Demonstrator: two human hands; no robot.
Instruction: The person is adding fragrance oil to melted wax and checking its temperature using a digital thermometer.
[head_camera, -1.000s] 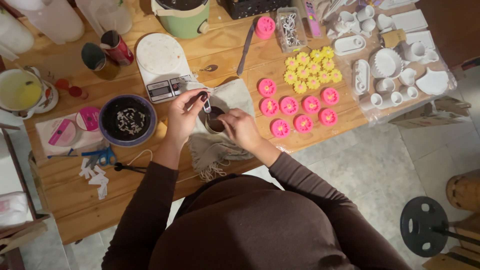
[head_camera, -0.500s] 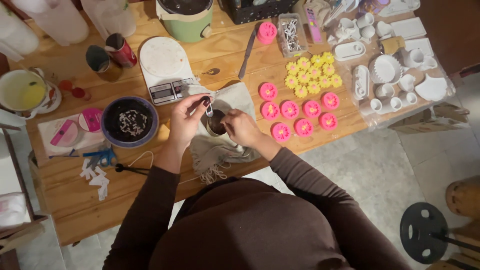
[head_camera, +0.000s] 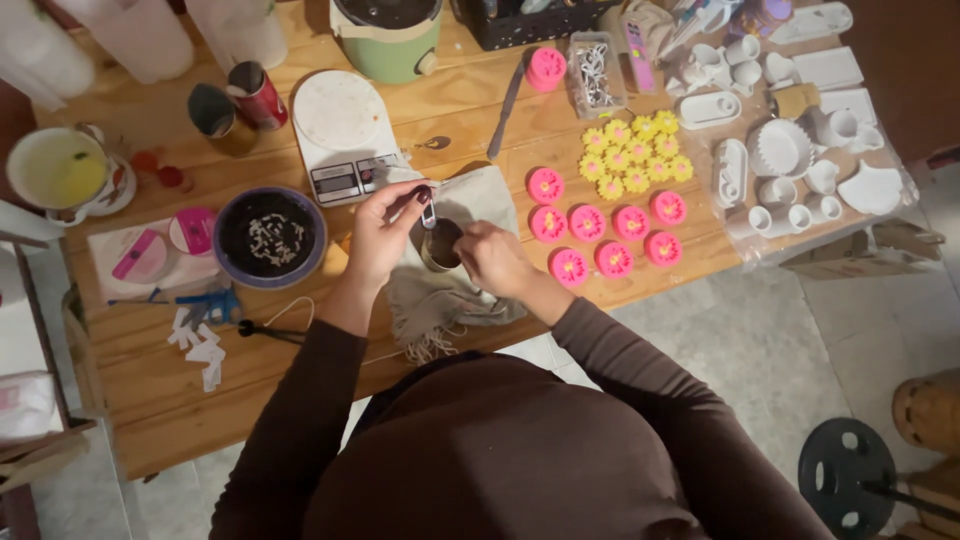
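Note:
My left hand (head_camera: 381, 230) pinches a small metal clip-like piece (head_camera: 428, 214) just above a small dark metal cup (head_camera: 441, 243). My right hand (head_camera: 493, 258) grips the cup from its right side. The cup stands on a beige fringed cloth (head_camera: 440, 300) spread on the wooden table (head_camera: 180, 390). What is inside the cup is too dark to make out. Both arms wear dark brown sleeves.
A dark bowl with white bits (head_camera: 268, 236) sits left of my hands, a white kitchen scale (head_camera: 340, 135) behind them. Pink round moulds (head_camera: 610, 225) and yellow flower shapes (head_camera: 635, 155) lie to the right, white moulds (head_camera: 790, 150) farther right. A green pot (head_camera: 388, 35) stands at the back.
My hands stay over the cup; the left fingers have shifted slightly with the small metal piece. The view has drifted a little.

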